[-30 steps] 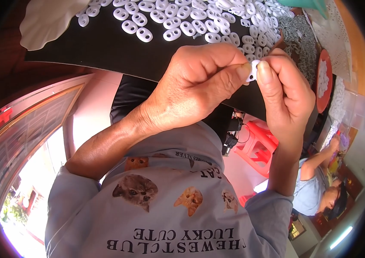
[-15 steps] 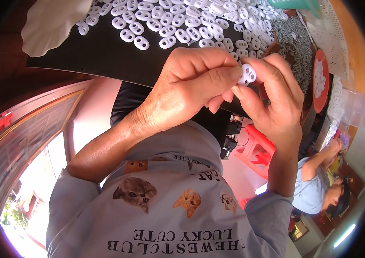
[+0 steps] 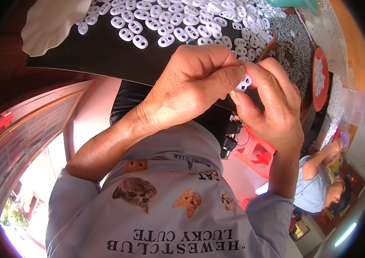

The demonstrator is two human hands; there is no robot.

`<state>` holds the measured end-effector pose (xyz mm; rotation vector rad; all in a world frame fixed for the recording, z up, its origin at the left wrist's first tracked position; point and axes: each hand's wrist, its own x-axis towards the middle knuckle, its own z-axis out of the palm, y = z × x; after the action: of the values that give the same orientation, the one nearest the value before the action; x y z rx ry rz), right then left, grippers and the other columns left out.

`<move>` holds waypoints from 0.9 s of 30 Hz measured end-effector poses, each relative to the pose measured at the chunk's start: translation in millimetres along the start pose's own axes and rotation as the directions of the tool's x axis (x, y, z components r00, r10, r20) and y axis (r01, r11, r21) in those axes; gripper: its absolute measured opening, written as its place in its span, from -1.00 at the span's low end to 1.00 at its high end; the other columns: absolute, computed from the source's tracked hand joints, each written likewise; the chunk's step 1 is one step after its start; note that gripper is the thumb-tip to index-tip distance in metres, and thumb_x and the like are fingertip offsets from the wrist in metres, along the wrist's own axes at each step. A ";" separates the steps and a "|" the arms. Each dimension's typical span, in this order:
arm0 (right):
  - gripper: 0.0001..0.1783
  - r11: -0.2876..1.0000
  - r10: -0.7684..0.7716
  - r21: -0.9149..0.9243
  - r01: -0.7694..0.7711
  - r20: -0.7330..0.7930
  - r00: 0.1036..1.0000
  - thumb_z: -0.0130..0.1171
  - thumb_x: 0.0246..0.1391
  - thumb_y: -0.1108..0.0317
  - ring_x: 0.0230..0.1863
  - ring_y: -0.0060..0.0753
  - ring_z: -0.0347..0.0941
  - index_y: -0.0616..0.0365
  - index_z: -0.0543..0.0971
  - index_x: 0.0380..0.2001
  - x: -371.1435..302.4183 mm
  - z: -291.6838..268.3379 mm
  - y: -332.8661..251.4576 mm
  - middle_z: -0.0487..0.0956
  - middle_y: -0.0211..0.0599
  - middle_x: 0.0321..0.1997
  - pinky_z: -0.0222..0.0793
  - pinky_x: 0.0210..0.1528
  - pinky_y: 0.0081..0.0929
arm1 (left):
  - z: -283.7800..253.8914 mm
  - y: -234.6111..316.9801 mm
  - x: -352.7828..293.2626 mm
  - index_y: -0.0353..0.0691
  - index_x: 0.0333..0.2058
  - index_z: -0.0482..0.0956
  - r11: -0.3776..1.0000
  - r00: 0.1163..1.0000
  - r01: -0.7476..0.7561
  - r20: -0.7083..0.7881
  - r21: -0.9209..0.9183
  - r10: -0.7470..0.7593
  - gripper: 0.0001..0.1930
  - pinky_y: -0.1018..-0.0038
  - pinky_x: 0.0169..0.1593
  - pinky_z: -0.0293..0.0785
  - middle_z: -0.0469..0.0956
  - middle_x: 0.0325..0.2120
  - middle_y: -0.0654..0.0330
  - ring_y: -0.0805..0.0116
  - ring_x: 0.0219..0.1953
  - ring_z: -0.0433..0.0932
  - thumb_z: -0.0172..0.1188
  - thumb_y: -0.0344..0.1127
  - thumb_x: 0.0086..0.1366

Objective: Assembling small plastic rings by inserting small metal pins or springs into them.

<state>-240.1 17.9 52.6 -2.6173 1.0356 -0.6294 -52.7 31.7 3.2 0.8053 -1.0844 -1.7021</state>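
Note:
My left hand [image 3: 191,84] and my right hand [image 3: 270,105] meet over the near edge of a black board [image 3: 105,56]. Between their fingertips they pinch one small white oval plastic piece with two holes [image 3: 244,81]. My left thumb and forefinger press on it from the left, and my right thumb and fingers hold it from the right. Most of the piece is hidden by the fingers. Several more white two-hole pieces [image 3: 169,19] lie spread over the far part of the board.
A heap of small grey metal parts [image 3: 292,51] lies at the board's right end, beside a red dish [image 3: 320,77] holding white pieces. A white sheet [image 3: 49,23] sits at the far left. A red stool [image 3: 255,150] stands below, and another person [image 3: 320,185] sits at the lower right.
Both hands have stayed together on the white piece and drifted slightly down the picture. My right fingers have shifted their hold on it.

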 end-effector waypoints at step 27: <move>-0.52 0.979 -0.104 -0.191 0.075 -0.144 0.984 0.37 0.02 -0.07 -0.60 -0.32 0.42 0.12 0.45 -0.39 1.2 20.5 2.2 0.40 -0.35 -0.47 0.35 -0.61 -0.43 | -4.3 10.2 0.0 -0.39 -0.38 0.54 0.994 0.993 0.099 0.068 -0.037 -0.097 -0.80 0.54 -0.39 0.31 0.41 -0.58 0.31 0.62 -0.46 0.37 0.09 -0.38 0.40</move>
<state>-230.7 17.1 34.2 -2.8269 1.0715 -0.8029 -45.3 28.6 10.8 0.7930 -1.0666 -1.8385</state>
